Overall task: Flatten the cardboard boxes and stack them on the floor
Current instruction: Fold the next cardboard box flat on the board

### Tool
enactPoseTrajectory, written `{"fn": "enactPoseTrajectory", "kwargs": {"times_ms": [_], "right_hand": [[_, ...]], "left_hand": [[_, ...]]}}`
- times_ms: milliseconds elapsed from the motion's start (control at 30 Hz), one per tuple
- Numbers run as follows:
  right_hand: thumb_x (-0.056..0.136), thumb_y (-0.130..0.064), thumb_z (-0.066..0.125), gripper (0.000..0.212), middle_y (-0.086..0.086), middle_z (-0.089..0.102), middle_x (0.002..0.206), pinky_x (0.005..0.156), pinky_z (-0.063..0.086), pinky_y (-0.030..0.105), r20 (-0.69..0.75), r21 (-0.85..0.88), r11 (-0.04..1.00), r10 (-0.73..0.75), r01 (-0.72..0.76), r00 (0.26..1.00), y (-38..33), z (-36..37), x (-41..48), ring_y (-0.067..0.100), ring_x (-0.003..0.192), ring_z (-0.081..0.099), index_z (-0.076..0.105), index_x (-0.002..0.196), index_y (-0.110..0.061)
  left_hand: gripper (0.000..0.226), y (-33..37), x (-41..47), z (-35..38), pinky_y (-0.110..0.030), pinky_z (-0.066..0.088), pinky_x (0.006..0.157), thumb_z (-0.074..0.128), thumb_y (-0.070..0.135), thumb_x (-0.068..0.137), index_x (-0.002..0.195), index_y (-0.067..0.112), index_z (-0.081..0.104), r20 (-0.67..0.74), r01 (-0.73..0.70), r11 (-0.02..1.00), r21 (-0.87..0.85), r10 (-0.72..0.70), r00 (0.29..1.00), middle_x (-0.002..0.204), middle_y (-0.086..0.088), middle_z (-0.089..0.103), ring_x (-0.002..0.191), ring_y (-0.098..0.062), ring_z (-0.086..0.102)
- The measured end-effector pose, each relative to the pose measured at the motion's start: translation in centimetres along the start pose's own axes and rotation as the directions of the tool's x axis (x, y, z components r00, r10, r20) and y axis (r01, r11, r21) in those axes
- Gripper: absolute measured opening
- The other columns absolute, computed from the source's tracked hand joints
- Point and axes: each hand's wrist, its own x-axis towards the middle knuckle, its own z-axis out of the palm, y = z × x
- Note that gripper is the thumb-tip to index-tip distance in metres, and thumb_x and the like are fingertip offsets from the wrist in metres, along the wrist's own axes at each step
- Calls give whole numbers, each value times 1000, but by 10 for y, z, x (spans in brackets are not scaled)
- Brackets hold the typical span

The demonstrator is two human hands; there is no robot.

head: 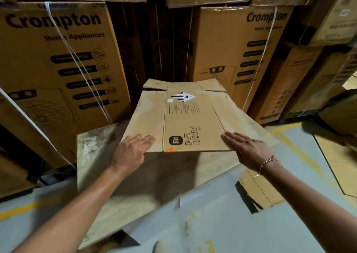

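Crowding the far edge are tall cartons (58,63); floor (231,225) is lying open near and right. Left grip (133,150) and right grip (246,150), fingers straight, are touching near corners of the flattened box (185,117).

The single view comes from a wide-angle camera on the person's head, looking forward and down at the flattened box (185,121), which sits close in the middle of the frame. Both forearms enter from the bottom corners, nearer than the flattened box, with the left hand (131,150) and right hand (245,150) at its near edge. Beyond the flattened box stacked cartons (58,59) fill the upper frame, bowed by the lens, and the floor (231,223) lies below it.
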Motion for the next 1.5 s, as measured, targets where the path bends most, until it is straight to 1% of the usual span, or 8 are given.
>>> {"fn": "enactPoseTrajectory", "kwargs": {"times_ms": [200,367,533,667,767,833,1067,1500], "right_hand": [[94,-8,34,74,-21,6,161,90,54,38,473,95,995,-76,34,878,-56,102,-48,15,149,19,5,153,-42],[91,-1,35,81,-17,-5,162,98,47,34,626,147,989,-74,-24,777,-86,155,-67,17,151,6,1,156,-35],[88,-37,54,69,-6,14,162,109,39,40,653,266,936,2,-232,757,-81,182,-65,21,143,27,29,151,-27],[81,-46,69,80,7,30,156,108,39,53,635,363,416,544,-834,548,-55,211,-62,33,137,35,33,148,-23],[78,-51,71,80,17,43,146,106,41,53,780,369,-119,579,-922,238,-42,229,-52,40,129,45,34,143,-22],[80,-49,71,75,17,49,142,106,40,51,809,351,-260,569,-900,151,-32,234,-47,39,126,48,39,139,-16],[75,-52,73,72,16,61,113,91,45,41,888,310,-309,431,-899,158,-12,221,-41,33,100,55,52,129,-8],[81,-82,35,72,8,61,67,58,49,41,506,420,2,829,-907,237,78,168,-151,27,65,56,55,72,-13]], "left_hand": [[82,12,-68,88,-42,23,120,38,-10,88,155,31,20,654,-25,999,29,0,757,163,8,17,150,-18,19],[82,15,-97,126,-43,12,123,37,-9,88,157,27,12,763,2,1000,-13,8,646,165,4,3,152,-21,4],[72,5,-108,152,-43,18,120,56,49,91,154,28,28,770,366,929,-48,-199,606,165,3,10,151,-20,12],[73,3,-89,162,-40,26,112,63,42,91,152,16,33,679,779,621,-88,-535,503,159,-5,26,142,-28,28],[74,-1,-62,169,-42,29,106,65,44,89,149,13,35,688,929,365,-70,-657,310,154,-13,31,138,-31,30],[73,-8,-46,177,-41,37,95,65,51,88,143,8,43,677,983,174,-56,-717,166,145,-19,44,130,-34,42],[81,-11,-27,185,-37,43,88,63,68,80,134,7,56,703,979,-167,-118,-710,-37,130,-18,59,118,-37,55],[92,148,-23,146,-49,52,85,46,91,66,97,7,69,556,931,-74,-359,-817,149,101,-21,70,94,-40,64]]}}
